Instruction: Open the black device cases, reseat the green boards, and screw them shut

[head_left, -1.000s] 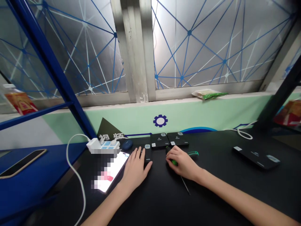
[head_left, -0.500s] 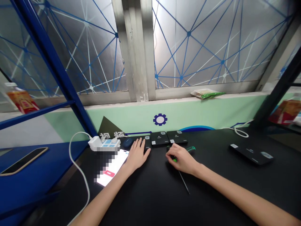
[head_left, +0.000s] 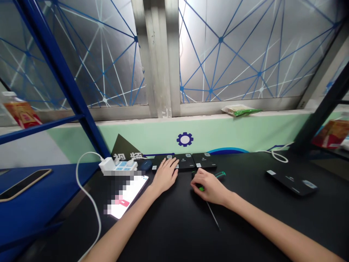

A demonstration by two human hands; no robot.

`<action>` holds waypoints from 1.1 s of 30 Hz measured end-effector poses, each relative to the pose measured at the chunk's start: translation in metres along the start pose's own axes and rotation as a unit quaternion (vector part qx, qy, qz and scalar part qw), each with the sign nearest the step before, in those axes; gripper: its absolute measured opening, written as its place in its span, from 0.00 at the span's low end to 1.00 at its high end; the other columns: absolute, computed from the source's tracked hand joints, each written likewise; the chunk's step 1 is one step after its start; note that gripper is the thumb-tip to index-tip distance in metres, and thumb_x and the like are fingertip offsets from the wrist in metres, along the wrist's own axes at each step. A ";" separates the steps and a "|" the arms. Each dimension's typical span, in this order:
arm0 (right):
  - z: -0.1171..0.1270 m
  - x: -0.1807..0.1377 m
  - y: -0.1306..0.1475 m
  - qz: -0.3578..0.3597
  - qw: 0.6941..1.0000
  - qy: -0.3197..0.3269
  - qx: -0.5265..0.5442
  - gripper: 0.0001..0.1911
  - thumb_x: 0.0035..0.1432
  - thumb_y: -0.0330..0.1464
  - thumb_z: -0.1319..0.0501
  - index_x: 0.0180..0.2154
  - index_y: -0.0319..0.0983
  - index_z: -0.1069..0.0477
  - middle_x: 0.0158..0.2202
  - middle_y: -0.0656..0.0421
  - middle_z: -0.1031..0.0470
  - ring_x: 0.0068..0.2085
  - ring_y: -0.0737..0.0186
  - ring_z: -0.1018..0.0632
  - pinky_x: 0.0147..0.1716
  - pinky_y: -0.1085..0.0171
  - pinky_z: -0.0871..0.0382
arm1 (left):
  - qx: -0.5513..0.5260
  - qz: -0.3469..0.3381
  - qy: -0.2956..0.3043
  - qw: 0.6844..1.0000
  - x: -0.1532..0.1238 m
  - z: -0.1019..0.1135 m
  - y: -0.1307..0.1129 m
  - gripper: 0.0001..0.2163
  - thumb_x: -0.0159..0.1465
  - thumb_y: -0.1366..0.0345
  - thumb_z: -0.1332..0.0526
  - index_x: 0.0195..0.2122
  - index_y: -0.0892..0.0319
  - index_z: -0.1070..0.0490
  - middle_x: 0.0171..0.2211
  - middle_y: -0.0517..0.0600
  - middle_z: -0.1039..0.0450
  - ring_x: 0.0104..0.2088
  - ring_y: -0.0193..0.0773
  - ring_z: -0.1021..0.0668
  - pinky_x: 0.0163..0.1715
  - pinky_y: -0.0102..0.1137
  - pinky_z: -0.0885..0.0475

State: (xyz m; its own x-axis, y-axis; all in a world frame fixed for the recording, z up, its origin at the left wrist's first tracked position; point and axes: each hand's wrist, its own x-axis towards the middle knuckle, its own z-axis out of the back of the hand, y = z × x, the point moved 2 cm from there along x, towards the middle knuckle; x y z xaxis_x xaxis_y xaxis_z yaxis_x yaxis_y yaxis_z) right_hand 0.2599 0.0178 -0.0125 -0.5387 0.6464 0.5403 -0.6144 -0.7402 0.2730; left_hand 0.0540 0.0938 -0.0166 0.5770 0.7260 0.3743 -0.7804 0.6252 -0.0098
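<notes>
My left hand lies flat, fingers spread, on a small flat black box at the back of the black table. That box is the left one of a row of three; the middle box and right box sit beside it against the wall. My right hand is curled over a screwdriver with a green and black handle; its thin shaft points back toward me along the table.
A lit phone lies left of my left hand. Behind it sit a white power strip with a cable and a dark blue case. Another black box lies at the right. A second phone rests on the blue shelf.
My left hand has slid the left black box away from me, up into line with the other two at the wall. My right hand stayed on the screwdriver.
</notes>
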 end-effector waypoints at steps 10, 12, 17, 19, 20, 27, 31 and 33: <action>0.014 0.000 -0.006 0.031 0.999 -0.003 0.010 0.07 0.60 0.25 0.41 0.32 0.40 0.26 0.30 0.57 0.22 0.32 0.59 0.27 0.36 0.61 0.31 | -0.002 -0.058 0.034 0.998 -0.007 0.005 -0.014 0.22 0.71 0.63 0.50 0.65 0.58 0.39 0.65 0.54 0.36 0.66 0.45 0.37 0.67 0.44 0.50; 0.013 -0.001 -0.008 0.033 0.999 -0.010 0.009 0.07 0.60 0.26 0.41 0.31 0.40 0.26 0.29 0.57 0.23 0.31 0.59 0.26 0.34 0.62 0.32 | -0.001 -0.064 0.039 0.997 -0.012 0.007 -0.020 0.22 0.70 0.63 0.49 0.65 0.58 0.39 0.65 0.55 0.36 0.66 0.45 0.37 0.67 0.44 0.48; 0.009 -0.005 -0.011 0.029 0.998 -0.041 0.029 0.08 0.61 0.28 0.42 0.29 0.39 0.28 0.26 0.58 0.26 0.28 0.61 0.27 0.30 0.64 0.34 | -0.002 -0.056 0.050 0.997 -0.029 0.016 -0.035 0.23 0.70 0.62 0.48 0.65 0.61 0.40 0.65 0.59 0.37 0.65 0.49 0.35 0.62 0.42 0.38; 0.009 -0.007 -0.012 0.033 0.998 -0.050 0.031 0.09 0.61 0.29 0.42 0.27 0.40 0.29 0.24 0.58 0.27 0.27 0.62 0.28 0.29 0.64 0.35 | -0.004 -0.054 0.054 0.997 -0.037 0.021 -0.040 0.23 0.70 0.62 0.47 0.65 0.62 0.40 0.65 0.59 0.37 0.64 0.49 0.34 0.61 0.42 0.36; 0.009 -0.008 -0.012 0.036 0.998 -0.053 0.030 0.10 0.61 0.29 0.42 0.26 0.40 0.30 0.23 0.59 0.27 0.26 0.62 0.29 0.28 0.64 0.36 | -0.004 -0.053 0.055 0.997 -0.040 0.024 -0.043 0.23 0.70 0.62 0.47 0.65 0.62 0.40 0.65 0.59 0.37 0.64 0.50 0.33 0.61 0.43 0.35; 0.011 -0.010 -0.012 0.048 0.994 -0.077 0.055 0.11 0.58 0.31 0.40 0.24 0.40 0.31 0.21 0.60 0.28 0.24 0.63 0.29 0.26 0.65 0.37 | -0.009 -0.037 0.063 0.997 -0.069 0.041 -0.057 0.22 0.69 0.63 0.47 0.64 0.62 0.38 0.64 0.60 0.36 0.62 0.51 0.31 0.57 0.44 0.30; 0.009 -0.009 -0.010 0.048 0.994 -0.078 0.056 0.09 0.58 0.30 0.40 0.25 0.40 0.30 0.22 0.59 0.28 0.24 0.63 0.29 0.26 0.65 0.37 | -0.023 -0.015 0.043 0.999 -0.087 0.049 -0.052 0.18 0.70 0.64 0.47 0.60 0.60 0.33 0.60 0.58 0.31 0.58 0.51 0.27 0.55 0.45 0.28; 0.008 -0.009 -0.008 0.048 0.994 -0.080 0.051 0.09 0.58 0.30 0.41 0.26 0.40 0.30 0.22 0.59 0.28 0.25 0.62 0.29 0.26 0.65 0.37 | -0.047 -0.009 0.022 0.999 -0.095 0.053 -0.048 0.16 0.71 0.64 0.48 0.58 0.57 0.31 0.57 0.55 0.28 0.57 0.50 0.26 0.54 0.45 0.28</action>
State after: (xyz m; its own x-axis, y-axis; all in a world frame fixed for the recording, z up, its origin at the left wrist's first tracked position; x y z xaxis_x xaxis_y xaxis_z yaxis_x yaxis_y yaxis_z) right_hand 0.2739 0.0168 -0.0131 -0.4889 0.5406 0.6846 -0.4988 -0.8171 0.2890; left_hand 0.0236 -0.0207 -0.0026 0.6022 0.7252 0.3338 -0.7450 0.6608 -0.0913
